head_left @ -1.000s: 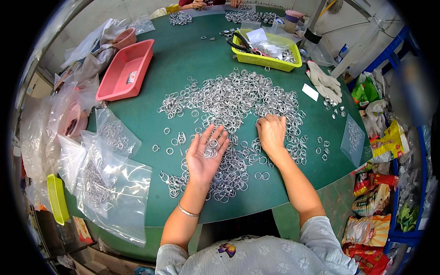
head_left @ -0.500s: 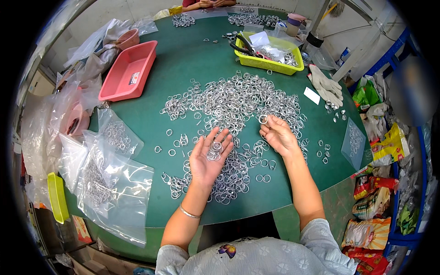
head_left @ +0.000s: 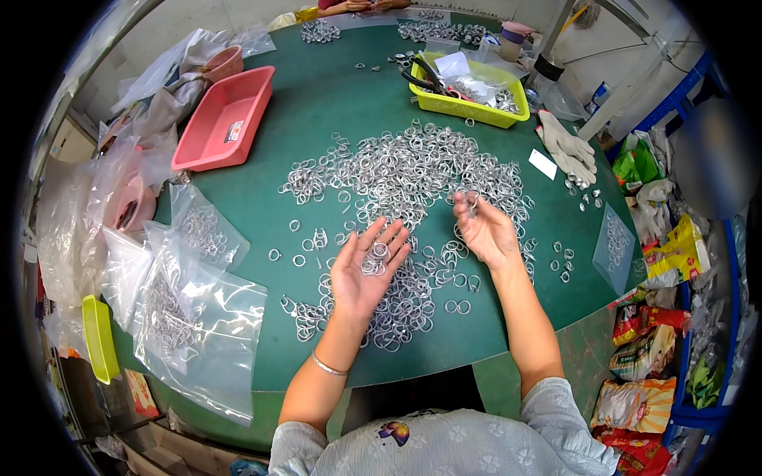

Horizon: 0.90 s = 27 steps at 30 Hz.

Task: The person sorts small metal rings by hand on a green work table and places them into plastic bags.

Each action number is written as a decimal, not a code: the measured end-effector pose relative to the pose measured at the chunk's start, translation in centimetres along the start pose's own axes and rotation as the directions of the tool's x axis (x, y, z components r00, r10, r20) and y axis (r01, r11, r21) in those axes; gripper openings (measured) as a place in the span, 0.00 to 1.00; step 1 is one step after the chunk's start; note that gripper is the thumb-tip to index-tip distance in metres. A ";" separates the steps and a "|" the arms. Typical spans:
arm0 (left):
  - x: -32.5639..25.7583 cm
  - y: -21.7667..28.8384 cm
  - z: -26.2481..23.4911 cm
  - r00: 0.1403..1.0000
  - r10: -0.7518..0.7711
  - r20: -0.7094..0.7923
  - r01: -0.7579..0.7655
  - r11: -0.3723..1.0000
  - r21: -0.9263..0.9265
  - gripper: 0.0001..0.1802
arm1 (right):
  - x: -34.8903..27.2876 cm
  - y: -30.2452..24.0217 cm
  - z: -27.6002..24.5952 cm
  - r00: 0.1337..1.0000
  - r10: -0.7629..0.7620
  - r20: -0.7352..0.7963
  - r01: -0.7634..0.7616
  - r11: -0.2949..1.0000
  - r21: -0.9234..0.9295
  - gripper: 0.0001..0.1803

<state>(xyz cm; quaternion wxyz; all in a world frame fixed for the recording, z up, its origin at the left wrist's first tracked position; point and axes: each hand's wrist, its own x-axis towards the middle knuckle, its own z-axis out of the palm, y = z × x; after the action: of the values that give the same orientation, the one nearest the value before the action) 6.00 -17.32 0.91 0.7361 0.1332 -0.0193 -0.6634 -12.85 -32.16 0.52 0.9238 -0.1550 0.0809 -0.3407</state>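
Observation:
My left hand [head_left: 359, 279] is turned palm up with its fingers stretched out, and several silver metal rings [head_left: 374, 260] lie loose in it. To its right, my right hand [head_left: 486, 232] is raised over the right part of the ring pile, pinching a single metal ring [head_left: 471, 208] between thumb and fingers. That ring is slightly blurred. The large pile of metal rings [head_left: 405, 170] spreads across the table beyond both hands. A smaller heap of rings [head_left: 393, 317] lies nearer me, partly hidden behind my left hand and forearm.
On the green table [head_left: 317, 95] stand a pink tray [head_left: 202, 163] at left and a yellow-green basket [head_left: 468, 111] with pliers at back. Clear plastic bags [head_left: 218, 349] with rings lie left; gloves [head_left: 565, 149] lie right. Across the table another person's hands [head_left: 349, 8] show.
My right hand has turned slightly and the pinched ring has shifted a little right, now seen more blurred. My left hand stays almost in place with the rings in its palm.

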 end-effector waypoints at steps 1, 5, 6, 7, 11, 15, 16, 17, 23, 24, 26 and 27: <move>0.0 0.0 -0.1 1.000 0.004 0.004 -0.004 1.000 0.001 0.27 | 0.1 -0.3 0.0 1.000 -0.019 0.021 0.017 0.998 0.068 0.08; -0.1 0.0 -0.2 1.000 0.002 0.008 -0.002 1.000 -0.003 0.27 | 0.2 -1.2 -0.7 0.976 -0.211 -0.061 0.188 0.945 -0.268 0.08; -0.2 0.0 0.0 1.000 0.003 0.009 -0.003 1.000 0.009 0.27 | 0.0 -1.6 -1.0 0.930 -0.320 -0.181 0.132 0.750 -0.648 0.08; -0.1 0.0 0.0 1.000 0.005 0.014 -0.006 1.000 0.018 0.27 | 0.2 -0.8 0.6 0.787 -0.550 -0.280 -0.110 0.322 -0.940 0.07; -0.2 0.0 -0.2 1.000 -0.009 0.017 0.009 1.000 0.018 0.27 | 1.2 1.3 -0.1 0.789 -0.470 0.395 -0.116 -0.747 -0.655 0.08; 0.0 -0.2 -0.1 1.000 -0.014 0.015 0.013 1.000 0.018 0.26 | 2.6 1.8 -0.7 0.859 -0.401 0.319 -0.211 -0.844 -0.493 0.06; 0.0 -0.2 -0.3 1.000 -0.010 0.017 0.009 1.000 0.021 0.26 | 3.0 1.9 -0.8 0.866 -0.394 0.309 -0.211 -0.846 -0.489 0.06; 0.1 -0.1 -0.3 1.000 -0.011 0.018 0.010 1.000 0.020 0.26 | 3.0 2.0 -0.8 0.856 -0.416 0.307 -0.219 -0.830 -0.513 0.07; 0.1 0.1 -0.5 1.000 0.000 0.028 0.000 1.000 0.005 0.26 | 2.2 1.8 0.3 0.854 -0.416 0.313 -0.203 -0.819 -0.536 0.05; 0.1 0.1 -0.5 1.000 0.003 0.027 -0.003 1.000 0.007 0.26 | 2.4 1.8 0.1 0.846 -0.422 0.325 -0.209 -0.825 -0.525 0.05; 0.1 0.0 -0.5 1.000 0.005 0.026 -0.005 1.000 0.006 0.26 | 2.6 1.9 -0.3 0.839 -0.423 0.342 -0.220 -0.839 -0.497 0.06; 0.2 0.0 -0.5 1.000 0.005 0.027 -0.005 1.000 0.005 0.26 | 2.6 1.9 -0.4 0.835 -0.424 0.351 -0.227 -0.846 -0.483 0.06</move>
<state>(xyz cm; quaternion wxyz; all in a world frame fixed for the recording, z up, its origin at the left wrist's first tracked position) 6.11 -17.43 0.39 0.7371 0.1259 -0.0312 -0.6632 -9.84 -32.63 -0.63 -0.0371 -0.8547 0.4610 -0.2360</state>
